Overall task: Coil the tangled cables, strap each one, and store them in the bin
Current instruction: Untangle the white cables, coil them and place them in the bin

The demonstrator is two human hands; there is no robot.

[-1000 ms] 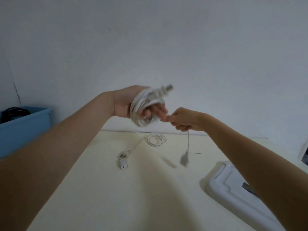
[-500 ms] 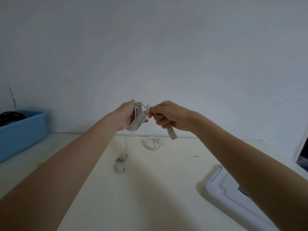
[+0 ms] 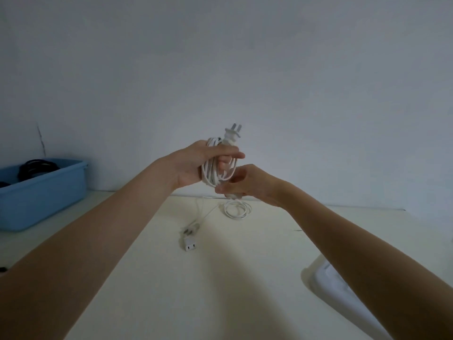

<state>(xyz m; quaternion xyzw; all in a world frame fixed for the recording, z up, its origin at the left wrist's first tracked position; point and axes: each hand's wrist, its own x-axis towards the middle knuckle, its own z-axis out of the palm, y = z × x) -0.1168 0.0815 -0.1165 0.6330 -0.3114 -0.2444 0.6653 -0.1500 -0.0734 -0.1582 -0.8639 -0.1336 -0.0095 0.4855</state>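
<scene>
coil [image 3: 212, 171] raised since earlier, two hands [image 3: 196, 165] gripping, one blue bin [image 3: 46, 190]

The light is coming in dim and flat, leaving the wall [image 3: 245, 57] a dull grey-blue that is darkening toward the upper corners of the frame. My forearms are casting soft, blurry-edged shadows down the middle of the pale table [image 3: 220, 278]. Nothing is glaring. The wide lens is bending the table's far edge and stretching my arms at the lower corners, where they are looking soft and slightly smeared.
</scene>
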